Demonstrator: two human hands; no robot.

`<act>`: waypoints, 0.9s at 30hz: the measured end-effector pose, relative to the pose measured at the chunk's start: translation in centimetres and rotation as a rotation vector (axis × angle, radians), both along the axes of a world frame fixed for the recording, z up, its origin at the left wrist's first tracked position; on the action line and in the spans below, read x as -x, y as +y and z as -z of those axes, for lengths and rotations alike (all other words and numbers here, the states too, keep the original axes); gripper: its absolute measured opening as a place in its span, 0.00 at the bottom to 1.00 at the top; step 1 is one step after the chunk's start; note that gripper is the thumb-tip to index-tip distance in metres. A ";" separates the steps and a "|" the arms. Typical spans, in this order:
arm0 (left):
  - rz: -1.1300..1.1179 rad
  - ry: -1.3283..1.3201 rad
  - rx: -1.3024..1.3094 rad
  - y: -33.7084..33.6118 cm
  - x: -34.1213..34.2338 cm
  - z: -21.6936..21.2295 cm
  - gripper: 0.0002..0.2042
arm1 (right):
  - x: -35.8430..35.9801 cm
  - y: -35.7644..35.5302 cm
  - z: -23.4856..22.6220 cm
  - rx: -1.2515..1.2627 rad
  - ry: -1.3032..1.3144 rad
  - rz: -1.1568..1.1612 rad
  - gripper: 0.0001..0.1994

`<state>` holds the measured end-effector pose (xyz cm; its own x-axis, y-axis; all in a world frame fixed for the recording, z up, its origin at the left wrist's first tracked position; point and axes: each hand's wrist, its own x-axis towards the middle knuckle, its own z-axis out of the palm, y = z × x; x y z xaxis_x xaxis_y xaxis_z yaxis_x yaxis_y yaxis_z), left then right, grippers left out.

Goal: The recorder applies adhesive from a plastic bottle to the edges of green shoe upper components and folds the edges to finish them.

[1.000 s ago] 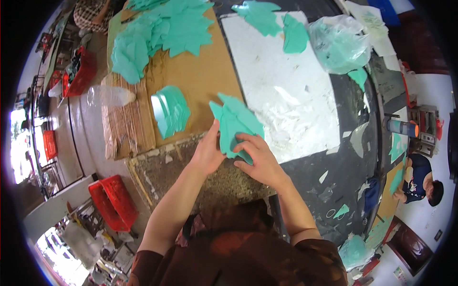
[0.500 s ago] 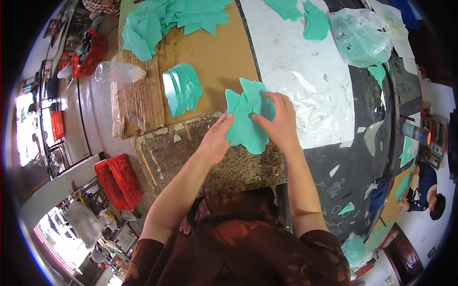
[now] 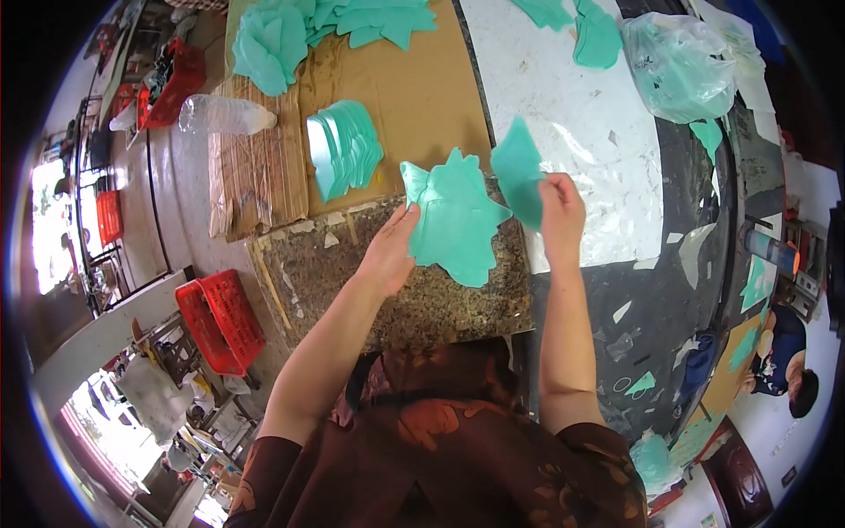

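My left hand grips the left edge of several overlapping thin mint-green cut-out pieces, with pointed and wavy outlines, above the near end of the worktable. To the right, my right hand pinches one separate leaf-shaped green piece by its right edge. This piece is tilted up and apart from those in my left hand. Beyond my left hand, a neat stack of green pieces lies on brown cardboard.
A larger green heap covers the far left of the cardboard, near a clear plastic bottle. White sheeting and a filled plastic bag lie to the right. A red crate stands at left; another person sits far right.
My right hand has moved right, drawing one green piece away from the others. My left hand still holds the rest, which now lie spread out more widely.
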<state>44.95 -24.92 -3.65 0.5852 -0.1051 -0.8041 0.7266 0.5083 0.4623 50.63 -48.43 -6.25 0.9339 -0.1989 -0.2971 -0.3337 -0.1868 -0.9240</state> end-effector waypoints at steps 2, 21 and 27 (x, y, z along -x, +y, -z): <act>0.008 -0.014 -0.011 0.5 0.2 0.3 0.23 | -0.2 -1.4 1.0 -0.273 0.118 0.137 0.05; 0.077 -0.117 0.102 -1.4 -1.4 -2.6 0.19 | 2.0 0.5 -2.6 -0.191 0.068 -0.099 0.05; 0.166 -0.139 0.088 -2.6 -1.7 -3.2 0.22 | 2.9 1.8 -3.8 -0.102 0.046 -0.440 0.30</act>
<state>46.67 -27.51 -0.41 0.6584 -0.2755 -0.7004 0.7360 0.4302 0.5227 47.70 -46.63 -2.46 0.9083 0.2467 -0.3379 -0.2843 -0.2287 -0.9311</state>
